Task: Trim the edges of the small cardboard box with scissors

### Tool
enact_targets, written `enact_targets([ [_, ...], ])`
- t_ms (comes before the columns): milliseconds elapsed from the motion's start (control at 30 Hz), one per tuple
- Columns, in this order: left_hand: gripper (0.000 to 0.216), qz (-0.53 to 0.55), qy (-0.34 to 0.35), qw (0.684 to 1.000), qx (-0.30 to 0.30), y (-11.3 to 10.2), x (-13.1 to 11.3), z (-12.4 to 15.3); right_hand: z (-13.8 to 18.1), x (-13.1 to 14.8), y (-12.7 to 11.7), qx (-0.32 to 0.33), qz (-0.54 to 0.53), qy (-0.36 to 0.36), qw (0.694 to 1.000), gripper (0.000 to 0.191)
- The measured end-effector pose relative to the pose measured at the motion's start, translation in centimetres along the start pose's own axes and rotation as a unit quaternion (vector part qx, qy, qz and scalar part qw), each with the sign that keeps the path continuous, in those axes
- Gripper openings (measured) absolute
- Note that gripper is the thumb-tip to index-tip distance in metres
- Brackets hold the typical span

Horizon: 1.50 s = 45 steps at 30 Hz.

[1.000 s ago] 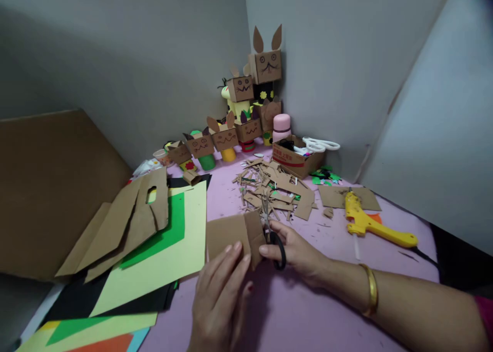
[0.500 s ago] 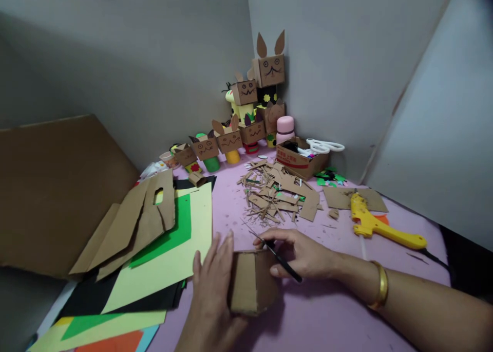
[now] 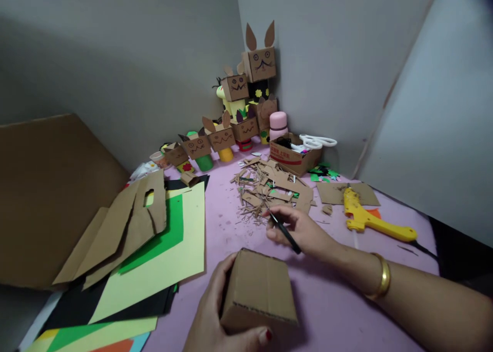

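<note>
My left hand [image 3: 219, 316] is closed around the left side and near edge of a small brown cardboard box [image 3: 264, 285], thumb along the front. The box stands on the pink-purple table, its flat top facing up. Ahead and to the right, my right hand [image 3: 298, 231] pinches a slim craft knife [image 3: 284, 232] with a black handle. Its thin metal tip points away, toward a heap of cardboard scraps [image 3: 285, 197]. The knife is apart from the box.
A yellow glue gun [image 3: 373, 223] lies at right, its nozzle by a cardboard piece [image 3: 327, 191]. Cardboard animal figures [image 3: 221, 139] stand at the back, beside a pink flask [image 3: 278, 123] and a box with white scissors [image 3: 295, 154]. Coloured sheets [image 3: 188, 249] and cardboard flaps [image 3: 119, 228] lie left.
The box has turned and shifted right, with my left hand now wrapped around it rather than flat against its side. My right hand has drawn away from it with the knife, up toward the scraps.
</note>
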<state>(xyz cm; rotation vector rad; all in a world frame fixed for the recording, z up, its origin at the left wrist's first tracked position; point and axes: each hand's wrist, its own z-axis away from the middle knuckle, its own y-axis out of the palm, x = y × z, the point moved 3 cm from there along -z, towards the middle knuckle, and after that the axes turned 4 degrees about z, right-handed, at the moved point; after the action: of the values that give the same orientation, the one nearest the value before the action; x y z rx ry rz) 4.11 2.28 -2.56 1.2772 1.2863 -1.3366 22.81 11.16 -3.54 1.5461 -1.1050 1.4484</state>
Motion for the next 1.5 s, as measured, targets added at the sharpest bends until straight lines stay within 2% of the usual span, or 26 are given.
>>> enact_targets([
  [133, 0.078, 0.047, -0.018, 0.999, -0.015, 0.5, -0.1, -0.1, 0.2, 0.1, 0.2, 0.020, 0.019, -0.003, 1.000, 0.050],
  [267, 0.079, 0.002, 0.005, 0.999, -0.054, 0.2, -0.3, -0.1, 0.0, 0.4, -0.4, -0.028, 0.031, 0.000, 0.999, 0.047],
  [400, 0.079, -0.012, 0.008, 0.997, -0.073, -0.1, -0.4, 0.0, 0.1, 0.7, -0.4, 0.014, 0.038, 0.007, 0.999, 0.051],
  [567, 0.079, -0.052, 0.038, 0.994, -0.088, -0.1, -0.6, 0.2, 0.1, 0.7, -0.7, -0.031, 0.066, 0.016, 0.997, 0.051],
  [700, 0.076, -0.086, 0.062, 0.991, -0.084, 0.0, -0.8, 0.1, 0.2, 0.8, -0.2, -0.002, 0.061, 0.012, 0.998, 0.057],
  [767, 0.075, -0.108, 0.073, 0.987, -0.091, 0.0, -1.0, 0.1, 0.2, 0.7, -0.2, -0.008, 0.074, 0.013, 0.997, 0.056],
  [900, 0.081, -0.090, 0.026, 0.988, -0.124, -0.1, -1.3, 0.2, -0.1, 0.8, -0.9, -0.040, 0.110, 0.005, 0.993, 0.053],
  [1000, 0.084, -0.056, -0.014, 0.988, -0.142, -0.4, -1.5, 0.2, 0.0, 1.2, -1.2, -0.005, 0.144, -0.010, 0.990, 0.050],
  [1200, 0.086, -0.047, -0.020, 0.985, -0.162, -1.4, -2.1, -0.1, 0.6, 2.3, -1.6, 0.076, 0.242, -0.081, 0.964, 0.046],
  [1500, 0.086, -0.069, 0.005, 0.982, -0.175, -2.1, -2.0, -0.1, 0.9, 2.7, -1.6, 0.085, 0.343, -0.125, 0.927, 0.040],
])
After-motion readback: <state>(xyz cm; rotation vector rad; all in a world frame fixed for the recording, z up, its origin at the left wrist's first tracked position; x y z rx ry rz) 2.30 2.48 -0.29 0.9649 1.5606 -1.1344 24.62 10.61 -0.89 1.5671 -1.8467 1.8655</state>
